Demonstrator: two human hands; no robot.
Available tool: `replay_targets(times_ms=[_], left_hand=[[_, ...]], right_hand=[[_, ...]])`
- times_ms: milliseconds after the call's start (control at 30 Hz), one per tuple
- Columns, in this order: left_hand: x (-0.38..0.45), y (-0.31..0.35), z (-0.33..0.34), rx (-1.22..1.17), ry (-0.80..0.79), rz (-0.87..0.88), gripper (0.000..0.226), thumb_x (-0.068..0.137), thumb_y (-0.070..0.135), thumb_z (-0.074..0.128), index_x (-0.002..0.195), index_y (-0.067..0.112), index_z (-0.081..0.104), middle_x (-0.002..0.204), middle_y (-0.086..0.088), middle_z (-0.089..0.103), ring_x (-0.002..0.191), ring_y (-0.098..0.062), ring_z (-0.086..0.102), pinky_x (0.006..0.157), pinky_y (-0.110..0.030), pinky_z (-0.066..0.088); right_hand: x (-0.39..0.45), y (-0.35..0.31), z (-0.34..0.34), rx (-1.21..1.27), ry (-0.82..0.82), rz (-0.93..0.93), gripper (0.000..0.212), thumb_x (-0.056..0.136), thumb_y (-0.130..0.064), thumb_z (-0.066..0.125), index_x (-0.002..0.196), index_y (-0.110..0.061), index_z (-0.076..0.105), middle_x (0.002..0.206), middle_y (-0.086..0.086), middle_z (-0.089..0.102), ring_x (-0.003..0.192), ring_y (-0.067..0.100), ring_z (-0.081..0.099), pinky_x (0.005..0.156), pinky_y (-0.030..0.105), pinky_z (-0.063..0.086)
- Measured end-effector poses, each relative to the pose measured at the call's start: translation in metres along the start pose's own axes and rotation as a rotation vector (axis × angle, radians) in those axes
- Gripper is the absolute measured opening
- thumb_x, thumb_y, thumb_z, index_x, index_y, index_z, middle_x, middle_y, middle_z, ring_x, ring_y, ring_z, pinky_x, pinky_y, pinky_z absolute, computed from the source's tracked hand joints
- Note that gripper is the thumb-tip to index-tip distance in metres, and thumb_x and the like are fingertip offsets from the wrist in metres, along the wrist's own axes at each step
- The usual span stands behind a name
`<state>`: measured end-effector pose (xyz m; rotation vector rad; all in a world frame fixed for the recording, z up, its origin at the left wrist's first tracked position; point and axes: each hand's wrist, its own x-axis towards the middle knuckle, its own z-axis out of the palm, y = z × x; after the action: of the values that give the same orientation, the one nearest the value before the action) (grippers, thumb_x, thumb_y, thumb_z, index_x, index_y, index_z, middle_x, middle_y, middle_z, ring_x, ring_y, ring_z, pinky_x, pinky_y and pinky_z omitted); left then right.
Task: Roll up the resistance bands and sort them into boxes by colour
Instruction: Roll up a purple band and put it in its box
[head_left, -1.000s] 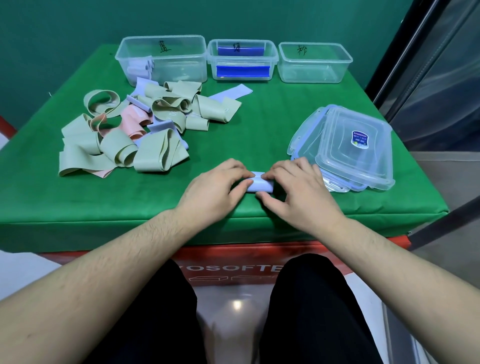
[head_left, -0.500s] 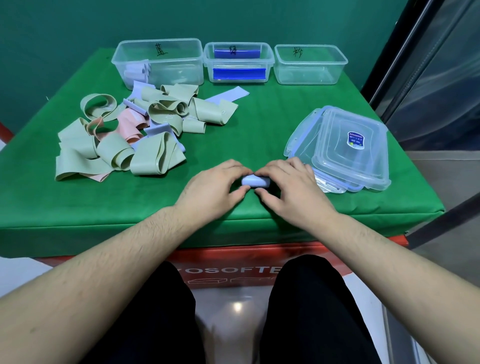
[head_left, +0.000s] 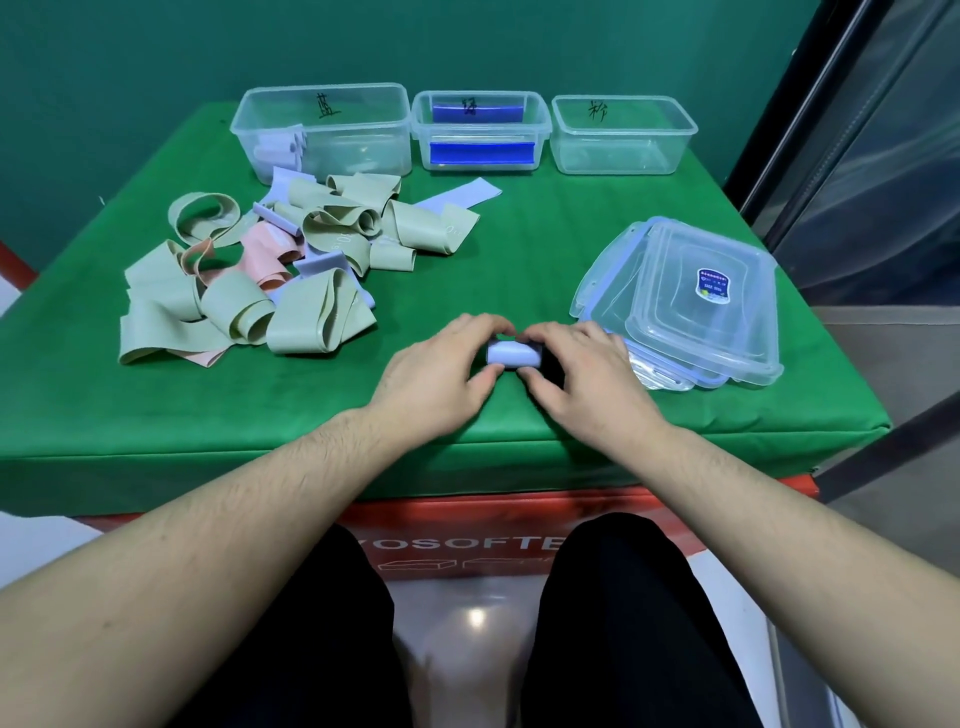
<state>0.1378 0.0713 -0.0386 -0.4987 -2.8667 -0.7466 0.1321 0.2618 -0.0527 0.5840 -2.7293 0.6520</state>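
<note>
Near the front edge of the green cloth-covered table (head_left: 519, 249), a left hand (head_left: 436, 374) and right hand (head_left: 582, 379) pinch a small pale lilac rolled resistance band (head_left: 511, 355) between curled fingers and thumbs. Three clear plastic boxes (head_left: 623, 135) line the far edge.

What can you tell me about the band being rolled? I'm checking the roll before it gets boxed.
The band is pale lilac-blue, smooth and rubbery-looking, wound into a short, tight roll lying sideways at the near middle of the green table. The left hand and right hand pinch its two ends; whether it rests on the cloth is unclear.
</note>
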Motion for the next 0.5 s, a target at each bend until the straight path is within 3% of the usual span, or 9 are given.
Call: replay_targets(times_ms=[133,267,400,500], left_hand=[[-0.001,-0.001,-0.002,-0.274,-0.002,-0.056,0.032,0.096,0.026,0.055,0.124,0.037,0.043,0.116,0.014,0.057,0.059,-0.007,0.047,0.066,-0.031,0.042],[-0.006,0.012,-0.006,-0.552,0.07,-0.103,0.03,0.099,0.018,0.052,0.117,0.04,0.041,0.101,0.012,0.052,0.062,-0.033,0.052,0.063,-0.036,0.047],[-0.011,0.031,-0.014,-0.751,0.162,-0.204,0.016,0.102,0.018,0.048,0.111,0.031,0.05,0.081,0.008,0.052,0.051,-0.009,0.049,0.053,-0.024,0.041],[-0.009,0.043,-0.026,-0.886,0.212,-0.314,0.013,0.104,0.023,0.045,0.102,0.027,0.058,0.077,0.004,0.056,0.051,-0.009,0.047,0.052,-0.024,0.038]], right_hand=[[0.001,-0.009,-0.004,0.21,0.005,0.084,0.032,0.095,-0.028,0.06,0.126,-0.022,0.06,0.117,-0.006,0.066,0.109,0.019,0.051,0.096,0.035,0.038],[-0.002,-0.03,-0.013,0.499,0.041,0.216,0.033,0.098,-0.021,0.056,0.131,-0.023,0.058,0.117,-0.008,0.062,0.102,0.009,0.052,0.089,0.018,0.038],[-0.001,-0.054,-0.023,0.757,0.098,0.326,0.029,0.097,-0.022,0.061,0.125,-0.026,0.058,0.083,-0.006,0.05,0.068,0.005,0.042,0.067,0.012,0.037],[0.003,-0.067,-0.034,0.861,0.13,0.32,0.03,0.092,-0.019,0.068,0.118,-0.029,0.058,0.081,-0.01,0.052,0.068,0.003,0.043,0.067,0.012,0.039]])
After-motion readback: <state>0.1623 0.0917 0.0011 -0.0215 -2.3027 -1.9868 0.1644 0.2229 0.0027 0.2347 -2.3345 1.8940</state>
